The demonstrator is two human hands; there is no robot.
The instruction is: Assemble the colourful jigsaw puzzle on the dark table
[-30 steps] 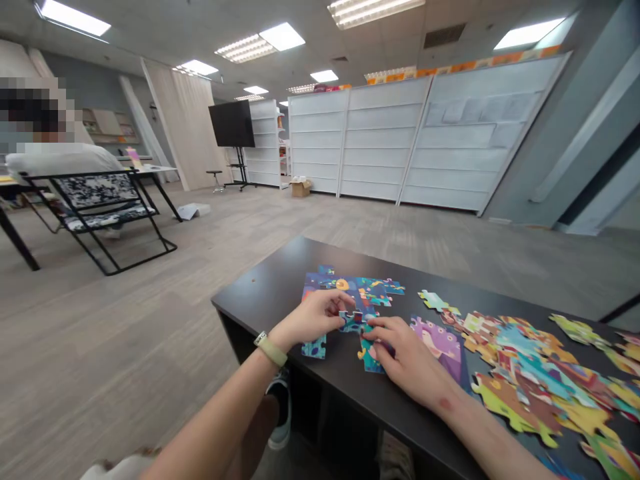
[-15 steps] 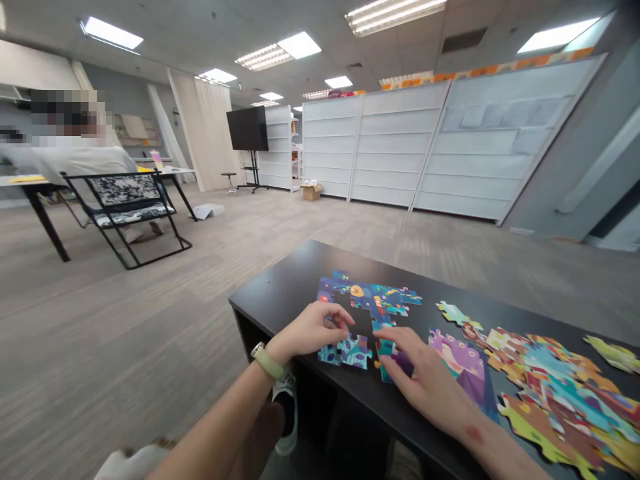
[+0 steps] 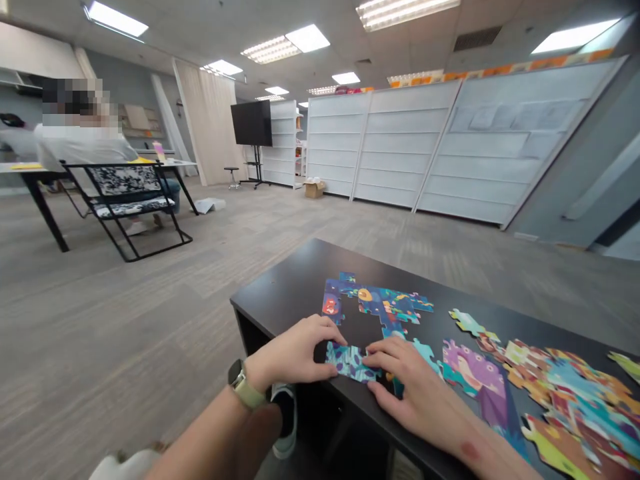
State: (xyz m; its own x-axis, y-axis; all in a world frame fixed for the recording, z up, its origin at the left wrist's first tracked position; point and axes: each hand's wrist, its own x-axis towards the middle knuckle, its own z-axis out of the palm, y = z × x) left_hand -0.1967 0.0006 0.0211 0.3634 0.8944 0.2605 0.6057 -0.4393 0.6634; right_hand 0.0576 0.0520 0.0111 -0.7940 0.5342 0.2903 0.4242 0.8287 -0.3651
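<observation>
A small joined section of blue-and-purple jigsaw puzzle pieces (image 3: 347, 362) lies at the table's front edge. My left hand (image 3: 305, 350) grips its left side, thumb at the near edge and fingers at the far edge. On its right end, the thumb and fingertips of my right hand (image 3: 407, 383) pinch the edges. Behind my hands is a partly assembled dark blue puzzle (image 3: 373, 297), bent like a frame round bare tabletop. More teal pieces lie partly hidden under my right hand.
Right of my hand is a purple creature puzzle section (image 3: 477, 373). Beyond it spreads a heap of loose, overlapping puzzle pieces (image 3: 575, 380). All lie on a black table (image 3: 280, 287). A person sits on a patterned chair (image 3: 125, 183) at the far left.
My left hand has come down and closed on the left side of the small puzzle section. My right hand has closed in on its right end. The view has shifted slightly.
</observation>
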